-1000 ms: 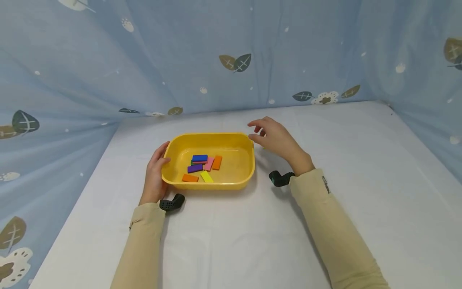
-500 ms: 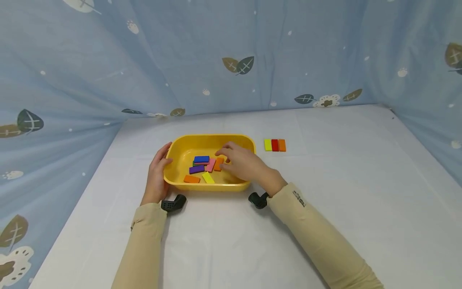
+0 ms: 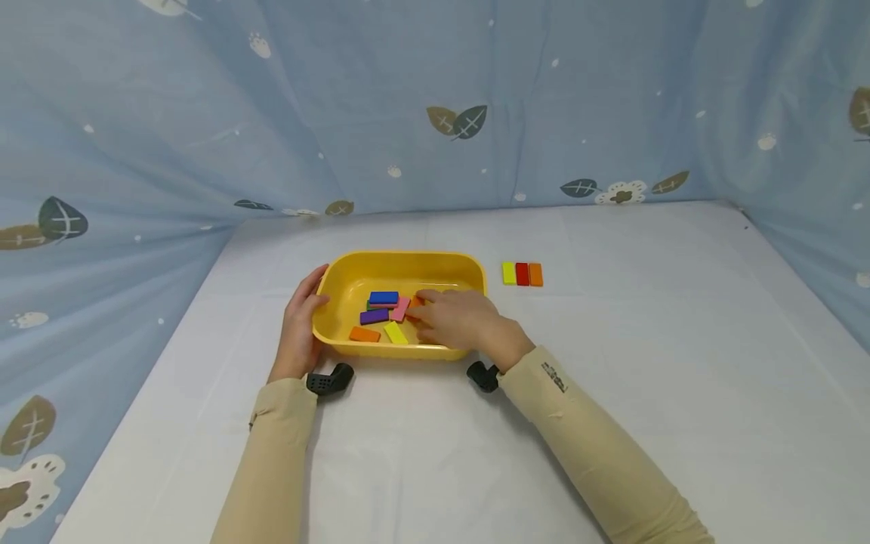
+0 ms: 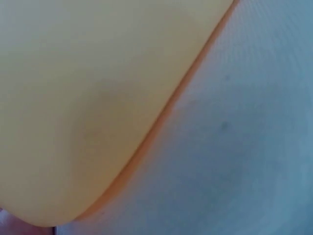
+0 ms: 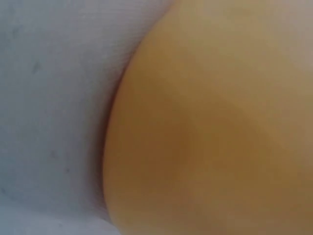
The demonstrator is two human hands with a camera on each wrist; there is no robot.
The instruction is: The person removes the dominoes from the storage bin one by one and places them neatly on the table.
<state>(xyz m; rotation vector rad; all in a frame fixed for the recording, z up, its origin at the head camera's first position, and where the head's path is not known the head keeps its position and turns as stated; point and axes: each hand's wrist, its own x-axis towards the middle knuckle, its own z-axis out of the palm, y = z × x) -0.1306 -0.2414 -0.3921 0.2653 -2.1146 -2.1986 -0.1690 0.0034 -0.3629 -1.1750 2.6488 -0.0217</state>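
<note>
A yellow plastic basin (image 3: 401, 351) stands on the white-covered table. My left hand (image 3: 297, 332) holds its left side, thumb over the rim and fingers outside. Inside, my right hand (image 3: 462, 321) pinches an orange block (image 3: 416, 304), which its fingers partly cover. Beside that lie a pink block (image 3: 401, 308), a blue block (image 3: 384, 298) on top of others, a purple block (image 3: 374, 316), a second orange block (image 3: 365, 334) and a yellow block (image 3: 396, 332). Both wrist views show mainly the basin's outer wall (image 4: 98, 98), close up and blurred.
Right of the basin, a yellow block (image 3: 509, 273), a red block (image 3: 522, 273) and an orange block (image 3: 536, 274) lie side by side in a row on the table. A patterned blue cloth (image 3: 381, 98) hangs behind the table's far edge.
My right hand has moved left from beside the basin's right rim down into it, onto the orange block. The row of blocks on the table has come into sight. My left hand stays on the basin.
</note>
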